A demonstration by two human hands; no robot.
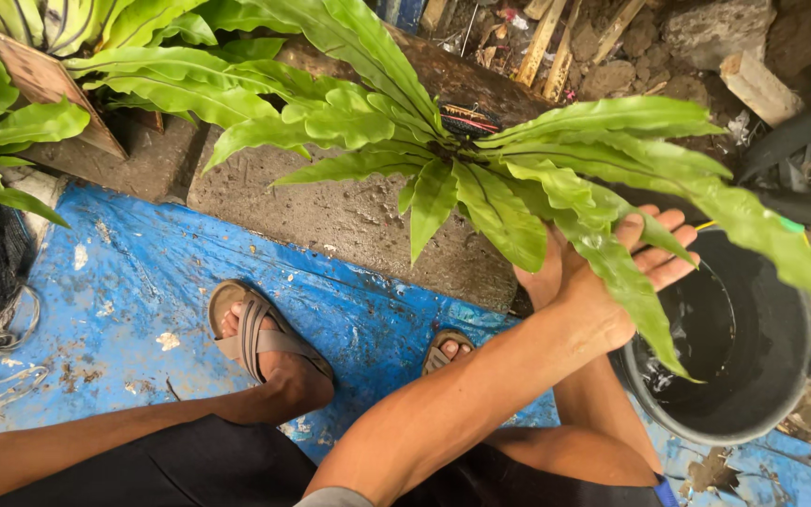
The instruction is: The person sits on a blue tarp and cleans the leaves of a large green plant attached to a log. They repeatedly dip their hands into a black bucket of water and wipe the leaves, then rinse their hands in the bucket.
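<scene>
Here the fingers (661, 246) of the right hand (603, 272) lie spread and loosely apart, palm up, under the fern (481, 174), touching its hanging fronds. The fern sits just left of and above the hand, fronds fanning out over the black bucket (753, 413) of water on the right. The left hand is hidden; its forearm (96, 441) rests well away, by the sandalled foot (260, 338) on the blue tarp (124, 282).

Count: one black round plastic bucket (753, 376) holding water; two brown strap sandals (260, 333); one blue plastic tarpaulin (143, 272); one visible hand (612, 272).
</scene>
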